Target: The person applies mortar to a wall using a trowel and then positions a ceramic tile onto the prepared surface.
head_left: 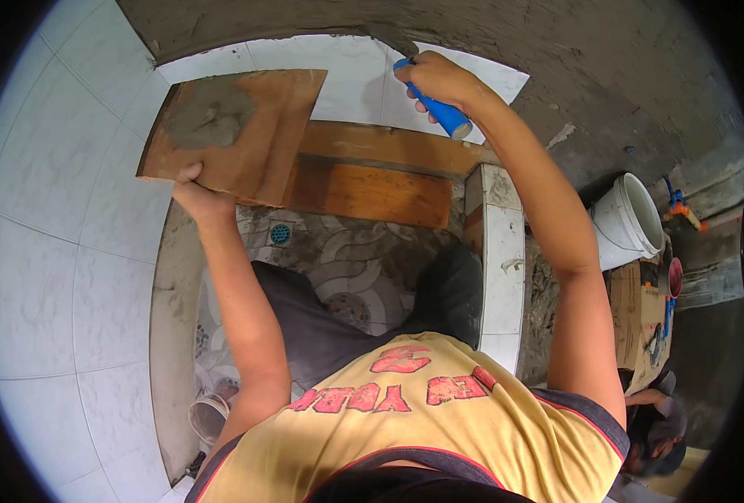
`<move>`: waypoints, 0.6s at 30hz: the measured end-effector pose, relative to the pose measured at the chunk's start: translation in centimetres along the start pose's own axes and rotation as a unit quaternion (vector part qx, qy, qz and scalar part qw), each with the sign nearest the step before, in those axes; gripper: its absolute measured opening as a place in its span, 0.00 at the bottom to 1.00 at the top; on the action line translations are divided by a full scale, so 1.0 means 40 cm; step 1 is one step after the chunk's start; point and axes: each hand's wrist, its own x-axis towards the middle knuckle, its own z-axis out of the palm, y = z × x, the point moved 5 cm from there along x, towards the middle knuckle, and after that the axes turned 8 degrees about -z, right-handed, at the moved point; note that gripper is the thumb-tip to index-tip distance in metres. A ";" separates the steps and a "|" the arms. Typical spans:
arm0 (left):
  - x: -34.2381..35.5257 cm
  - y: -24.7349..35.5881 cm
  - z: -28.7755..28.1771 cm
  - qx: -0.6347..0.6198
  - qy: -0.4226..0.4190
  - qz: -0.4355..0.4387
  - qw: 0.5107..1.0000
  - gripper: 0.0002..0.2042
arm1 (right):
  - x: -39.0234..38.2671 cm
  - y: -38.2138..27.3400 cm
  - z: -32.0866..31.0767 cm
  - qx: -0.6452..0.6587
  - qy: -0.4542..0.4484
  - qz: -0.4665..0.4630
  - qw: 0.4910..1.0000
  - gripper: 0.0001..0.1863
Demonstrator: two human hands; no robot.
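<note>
My left hand (202, 194) grips the near edge of a flat brown board (273, 126), its thumb on top and its other fingers hidden underneath. A mound of wet grey mortar (213, 116) lies spread on the board's left half. My right hand (444, 81) is closed around the blue handle of a trowel (446, 117). The trowel's grey blade (395, 38) reaches up and left to the upper edge of a row of white wall tiles (338, 77), where they meet the rough grey mortar wall (607, 59).
Larger white tiles (32, 285) cover the left wall. A white-tiled ledge (503, 277) stands right, with a white bucket (632, 220), cardboard (632, 314) and a red cup (675, 277) beyond. Another person (661, 427) is at lower right. A small bucket (209, 417) and blue-green drain cover (280, 233) are below.
</note>
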 end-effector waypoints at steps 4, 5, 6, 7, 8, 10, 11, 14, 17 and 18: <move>-0.023 -0.005 0.026 0.019 0.011 0.001 1.000 0.32 | -0.031 0.032 -0.051 0.002 0.003 0.005 1.000 0.21; -0.021 -0.010 0.024 0.019 0.010 -0.002 1.000 0.32 | -0.039 0.043 -0.066 0.005 0.010 0.009 1.000 0.21; -0.020 -0.010 0.024 0.015 -0.003 -0.004 1.000 0.32 | -0.045 0.053 -0.080 0.008 0.017 0.013 1.000 0.21; -0.019 -0.013 0.025 0.010 -0.015 -0.006 1.000 0.32 | -0.052 0.064 -0.094 0.009 0.018 0.014 1.000 0.21; -0.019 -0.016 0.023 0.011 -0.016 -0.008 1.000 0.32 | -0.059 0.074 -0.110 0.001 0.019 0.020 1.000 0.21; -0.026 -0.019 0.030 0.023 -0.004 -0.004 1.000 0.32 | -0.081 0.084 -0.141 -0.004 0.021 0.030 0.999 0.22; -0.026 -0.021 0.028 0.024 -0.004 -0.007 1.000 0.32 | -0.093 0.088 -0.156 -0.003 0.021 0.032 0.999 0.22; -0.009 -0.016 0.010 0.008 -0.010 -0.024 1.000 0.30 | -0.116 0.110 -0.210 0.001 0.023 0.037 0.999 0.21; -0.006 -0.023 0.010 0.012 -0.015 -0.022 1.000 0.30 | -0.140 0.138 -0.269 -0.007 0.009 0.048 0.999 0.27; -0.020 -0.025 0.027 0.018 0.002 -0.018 1.000 0.30 | -0.144 0.152 -0.290 -0.008 0.013 0.051 0.999 0.27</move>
